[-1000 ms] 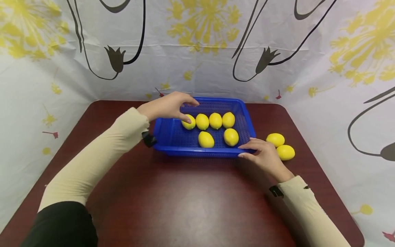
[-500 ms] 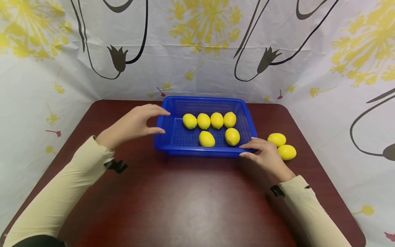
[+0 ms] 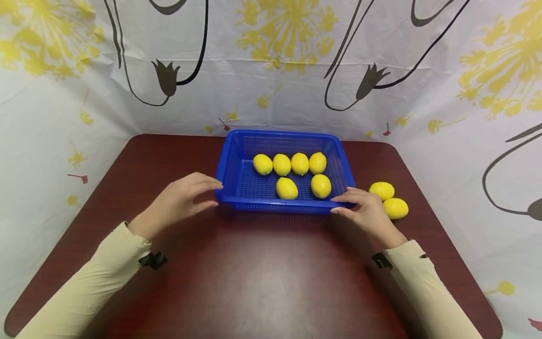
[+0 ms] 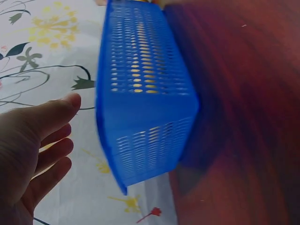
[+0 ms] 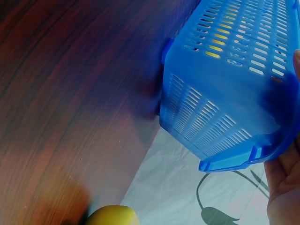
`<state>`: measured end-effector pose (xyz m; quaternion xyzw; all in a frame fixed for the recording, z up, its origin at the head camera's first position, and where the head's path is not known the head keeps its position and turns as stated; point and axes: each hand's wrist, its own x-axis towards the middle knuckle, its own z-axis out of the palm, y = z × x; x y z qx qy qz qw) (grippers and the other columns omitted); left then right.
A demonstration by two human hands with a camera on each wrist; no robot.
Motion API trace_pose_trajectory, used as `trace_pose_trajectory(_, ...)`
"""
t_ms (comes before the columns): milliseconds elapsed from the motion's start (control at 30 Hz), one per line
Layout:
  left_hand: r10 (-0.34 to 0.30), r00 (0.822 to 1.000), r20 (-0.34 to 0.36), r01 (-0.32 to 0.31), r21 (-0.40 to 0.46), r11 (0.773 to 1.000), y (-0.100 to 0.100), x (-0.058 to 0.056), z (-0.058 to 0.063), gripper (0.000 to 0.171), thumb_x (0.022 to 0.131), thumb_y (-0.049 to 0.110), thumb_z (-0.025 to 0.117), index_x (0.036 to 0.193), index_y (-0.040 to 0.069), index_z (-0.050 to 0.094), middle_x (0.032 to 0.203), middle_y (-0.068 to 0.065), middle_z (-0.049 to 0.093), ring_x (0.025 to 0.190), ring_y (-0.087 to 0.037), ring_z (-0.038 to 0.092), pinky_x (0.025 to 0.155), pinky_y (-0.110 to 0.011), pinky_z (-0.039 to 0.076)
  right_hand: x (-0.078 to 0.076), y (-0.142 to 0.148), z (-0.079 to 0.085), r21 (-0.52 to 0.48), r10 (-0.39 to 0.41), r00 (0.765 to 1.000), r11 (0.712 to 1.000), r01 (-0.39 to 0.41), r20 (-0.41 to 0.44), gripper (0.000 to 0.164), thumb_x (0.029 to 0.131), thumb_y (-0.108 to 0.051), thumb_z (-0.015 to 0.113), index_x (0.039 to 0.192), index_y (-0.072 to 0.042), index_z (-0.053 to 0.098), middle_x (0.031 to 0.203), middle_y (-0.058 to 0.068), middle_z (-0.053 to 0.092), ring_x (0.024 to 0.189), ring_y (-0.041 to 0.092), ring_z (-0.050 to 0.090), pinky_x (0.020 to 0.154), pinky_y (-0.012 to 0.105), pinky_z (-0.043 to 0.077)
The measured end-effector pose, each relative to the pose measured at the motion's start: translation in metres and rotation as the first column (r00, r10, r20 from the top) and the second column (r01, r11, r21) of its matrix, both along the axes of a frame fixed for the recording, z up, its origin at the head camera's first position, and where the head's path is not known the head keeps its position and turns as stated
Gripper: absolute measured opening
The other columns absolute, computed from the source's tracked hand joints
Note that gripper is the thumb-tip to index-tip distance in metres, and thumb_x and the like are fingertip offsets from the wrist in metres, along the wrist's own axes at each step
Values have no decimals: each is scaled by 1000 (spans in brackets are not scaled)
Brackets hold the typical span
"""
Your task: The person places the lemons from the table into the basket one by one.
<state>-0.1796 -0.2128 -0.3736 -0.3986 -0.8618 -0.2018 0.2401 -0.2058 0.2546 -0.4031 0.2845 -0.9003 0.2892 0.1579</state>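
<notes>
A blue plastic basket point(image 3: 275, 203) with slotted walls stands at the table's far side. Several lemons lie in it: a row along the back point(image 3: 282, 165) and two in front, one point(image 3: 287, 188) near the middle and one point(image 3: 321, 186) near the right. My left hand point(image 3: 173, 202) is beside the basket's front left corner, thumb and fingers spread; in the left wrist view a gap shows between thumb point(image 4: 61, 110) and rim. At the front right corner, my right hand point(image 3: 368, 212) grips the rim between thumb and fingers; the right wrist view cuts off most of that hand.
Two more lemons lie on the table right of the basket, one point(image 3: 382, 190) behind the other point(image 3: 395, 208), close to my right hand. The dark red table point(image 3: 262, 278) meets a white flower-patterned cloth point(image 3: 262, 84) at the back and sides.
My left hand has drawn back from over the lemons, leftward and toward me, to the basket's front left corner. My right hand has kept its hold on the rim. The lemons have stayed in place.
</notes>
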Motion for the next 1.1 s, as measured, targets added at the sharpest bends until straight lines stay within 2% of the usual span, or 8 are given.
trace_pose_trajectory(233, 62, 998, 26, -61, -11, 998, 2, 7, -18, 41, 76, 19, 85, 114, 7, 72, 114, -5, 72, 108, -20, 67, 91, -38, 58, 0, 0, -3, -3, -1, 1000, 1000, 1, 2, 28, 72, -15, 87, 99, -14, 80, 100, 6, 78, 117, 40, 64, 76, -4, 42)
trace_pose_trajectory(367, 97, 995, 1, -97, -12, 995, 2, 11, -25, 40, 76, 20, 85, 113, 9, 73, 113, -4, 72, 107, -20, 68, 89, -38, 59, 1, -1, -4, -7, 0, 1000, 1000, 0, 0, 28, 72, -15, 87, 99, -14, 80, 100, 5, 78, 118, 40, 63, 76, -4, 43)
trace_pose_trajectory(633, 82, 995, -60, -81, 14, 997, 6, 12, -31, 42, 72, 16, 87, 111, 7, 74, 111, -9, 72, 105, -24, 68, 90, -40, 57, 3, -1, -3, -12, -12, 1000, 1000, 12, 10, 28, 72, -15, 87, 99, -14, 79, 98, 5, 78, 118, 41, 63, 73, -2, 45)
trace_pose_trajectory(833, 112, 990, -80, -109, 42, 993, 12, 12, -34, 38, 72, 16, 87, 107, 7, 76, 108, -7, 73, 102, -23, 69, 88, -39, 58, 4, 0, -1, 4, -8, 1000, 1000, 8, -4, 28, 71, -15, 87, 98, -14, 79, 99, 5, 78, 117, 41, 64, 74, -1, 46)
trace_pose_trajectory(900, 118, 989, -86, -114, 50, 992, 12, 12, -35, 37, 72, 16, 87, 106, 8, 76, 106, -6, 73, 101, -23, 69, 87, -39, 58, 4, 0, 0, 21, -7, 1000, 1000, 7, -10, 28, 71, -15, 87, 98, -14, 79, 99, 4, 78, 117, 40, 64, 75, 5, 52)
trace_pose_trajectory(1033, 129, 987, -99, -123, 65, 990, 14, 11, -37, 34, 73, 16, 87, 104, 8, 76, 103, -5, 73, 98, -22, 69, 84, -38, 59, 4, 0, 5, 54, 4, 1000, 999, -4, 3, 31, 72, -18, 87, 102, -15, 79, 100, 3, 78, 117, 39, 65, 73, 28, 61)
trace_pose_trajectory(1100, 138, 985, -102, -131, 71, 989, 14, 10, -38, 33, 73, 16, 87, 103, 8, 76, 102, -5, 73, 96, -21, 68, 82, -38, 59, 3, -1, 8, 42, 12, 999, 999, -13, 33, 32, 73, -20, 86, 104, -16, 78, 102, 3, 78, 116, 39, 65, 70, 31, 61)
